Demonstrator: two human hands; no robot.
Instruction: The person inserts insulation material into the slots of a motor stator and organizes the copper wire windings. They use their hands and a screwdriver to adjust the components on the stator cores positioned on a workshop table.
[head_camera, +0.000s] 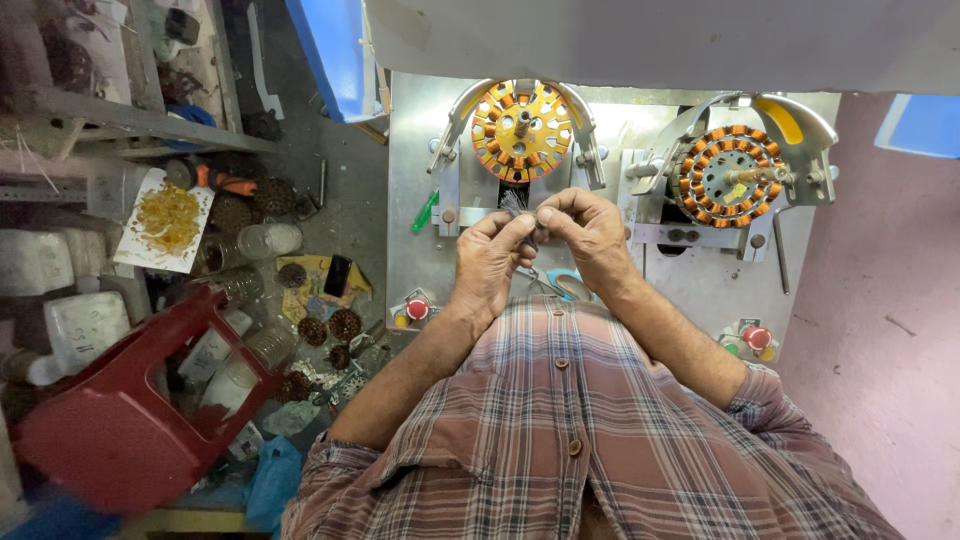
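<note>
At mid-frame the left hand and right hand pinch a small bundle of wires between them, just below the left wound stator. Two stators sit on the tabletop fixtures — the right stator also copper-wound — and two red buttons; the left one's leads look unfinished.

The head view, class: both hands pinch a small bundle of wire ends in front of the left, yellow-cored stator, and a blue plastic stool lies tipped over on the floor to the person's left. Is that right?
Not quite. In the head view the tipped stool is red, not blue. The rest holds: the left hand and right hand pinch the wire bundle in front of the yellow-cored stator.
</note>
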